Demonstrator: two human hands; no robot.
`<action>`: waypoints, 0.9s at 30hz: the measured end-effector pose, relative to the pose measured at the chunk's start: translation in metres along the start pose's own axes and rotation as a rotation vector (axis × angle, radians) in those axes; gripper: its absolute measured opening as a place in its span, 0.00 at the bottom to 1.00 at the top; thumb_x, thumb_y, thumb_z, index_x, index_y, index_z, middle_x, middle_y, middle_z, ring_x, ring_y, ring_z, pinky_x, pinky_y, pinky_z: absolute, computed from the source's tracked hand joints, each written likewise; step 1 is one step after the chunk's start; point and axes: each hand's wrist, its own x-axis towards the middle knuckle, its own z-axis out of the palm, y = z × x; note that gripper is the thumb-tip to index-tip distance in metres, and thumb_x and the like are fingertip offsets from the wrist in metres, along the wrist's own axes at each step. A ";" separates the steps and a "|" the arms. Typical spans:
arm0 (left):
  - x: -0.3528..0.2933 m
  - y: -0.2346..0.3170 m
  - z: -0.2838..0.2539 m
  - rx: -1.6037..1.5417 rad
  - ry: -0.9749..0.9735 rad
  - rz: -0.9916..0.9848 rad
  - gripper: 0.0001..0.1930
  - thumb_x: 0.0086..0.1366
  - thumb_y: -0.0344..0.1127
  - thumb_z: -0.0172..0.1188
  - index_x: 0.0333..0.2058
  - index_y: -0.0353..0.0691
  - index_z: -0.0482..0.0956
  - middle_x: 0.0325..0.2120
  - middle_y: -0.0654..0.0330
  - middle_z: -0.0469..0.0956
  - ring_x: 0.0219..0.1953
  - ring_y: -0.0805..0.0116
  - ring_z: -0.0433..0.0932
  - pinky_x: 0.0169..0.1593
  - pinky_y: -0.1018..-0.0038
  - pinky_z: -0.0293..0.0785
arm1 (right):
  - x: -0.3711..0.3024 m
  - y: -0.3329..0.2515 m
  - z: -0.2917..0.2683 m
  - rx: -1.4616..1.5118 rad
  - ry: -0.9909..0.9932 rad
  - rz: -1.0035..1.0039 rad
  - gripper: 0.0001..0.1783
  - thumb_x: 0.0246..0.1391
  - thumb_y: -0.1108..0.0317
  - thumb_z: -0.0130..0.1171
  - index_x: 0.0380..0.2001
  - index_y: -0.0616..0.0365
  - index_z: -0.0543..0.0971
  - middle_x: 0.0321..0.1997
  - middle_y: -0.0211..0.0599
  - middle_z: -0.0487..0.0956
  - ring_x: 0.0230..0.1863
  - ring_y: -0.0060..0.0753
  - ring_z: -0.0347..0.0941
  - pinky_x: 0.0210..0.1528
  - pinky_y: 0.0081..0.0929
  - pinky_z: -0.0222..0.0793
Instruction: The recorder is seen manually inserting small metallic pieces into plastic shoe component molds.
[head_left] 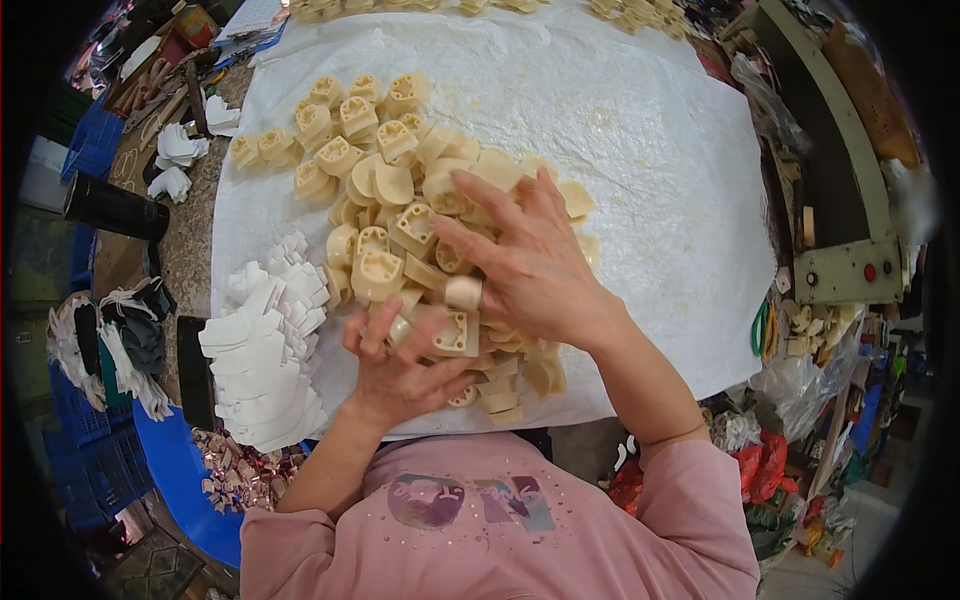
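Observation:
A heap of cream moulded blocks (380,185), shaped like shoe heels with holes and ribs in their flat faces, lies on a white sheet (660,160). My right hand (535,265) is spread over the heap's right part, its fingertips on the blocks and its thumb pointing left. At the near edge of the heap is my left hand (405,365), slightly blurred, its fingers apart and bent against the blocks. One block (457,335) sits between my two hands; whether either grips it is unclear. Blocks beneath my palms are hidden.
Left of the heap lies a fanned stack of white cut pieces (265,350). A black cylinder (115,207) and gloves (130,340) are on the left side. A green metal machine (850,250) stands at the right edge. More cream blocks (640,12) line the far edge.

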 end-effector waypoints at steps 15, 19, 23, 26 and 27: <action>-0.025 0.001 -0.017 -0.179 0.038 -0.051 0.06 0.46 0.34 0.66 0.26 0.49 0.84 0.57 0.56 0.66 0.65 0.44 0.52 0.64 0.50 0.45 | 0.002 -0.025 -0.003 0.328 0.289 0.145 0.27 0.51 0.65 0.56 0.57 0.42 0.69 0.54 0.39 0.72 0.61 0.43 0.61 0.59 0.41 0.58; -0.042 0.011 -0.029 -0.153 -0.034 -0.062 0.10 0.45 0.35 0.68 0.30 0.47 0.84 0.55 0.51 0.67 0.64 0.43 0.54 0.64 0.53 0.49 | -0.047 -0.020 0.015 -0.194 0.436 0.123 0.27 0.47 0.63 0.60 0.54 0.45 0.72 0.54 0.39 0.70 0.60 0.42 0.59 0.59 0.43 0.50; -0.054 0.013 -0.032 -0.288 -0.044 -0.109 0.25 0.41 0.42 0.71 0.43 0.51 0.81 0.58 0.48 0.62 0.65 0.44 0.52 0.64 0.50 0.45 | -0.107 -0.062 0.026 -0.131 0.461 0.182 0.28 0.42 0.60 0.64 0.51 0.47 0.74 0.58 0.42 0.67 0.63 0.49 0.56 0.59 0.46 0.48; -0.040 0.032 -0.032 -0.203 -0.194 -0.132 0.35 0.41 0.43 0.72 0.53 0.56 0.73 0.61 0.49 0.57 0.66 0.45 0.47 0.63 0.46 0.40 | -0.139 -0.076 0.059 -0.137 0.441 0.215 0.28 0.39 0.59 0.65 0.49 0.48 0.76 0.61 0.45 0.65 0.65 0.53 0.54 0.58 0.46 0.51; -0.038 0.034 -0.029 -0.201 -0.192 -0.130 0.35 0.41 0.43 0.72 0.53 0.56 0.73 0.61 0.49 0.57 0.66 0.45 0.47 0.63 0.46 0.40 | -0.140 -0.078 0.066 -0.143 0.447 0.225 0.28 0.38 0.58 0.66 0.48 0.49 0.77 0.62 0.45 0.64 0.66 0.55 0.52 0.58 0.46 0.52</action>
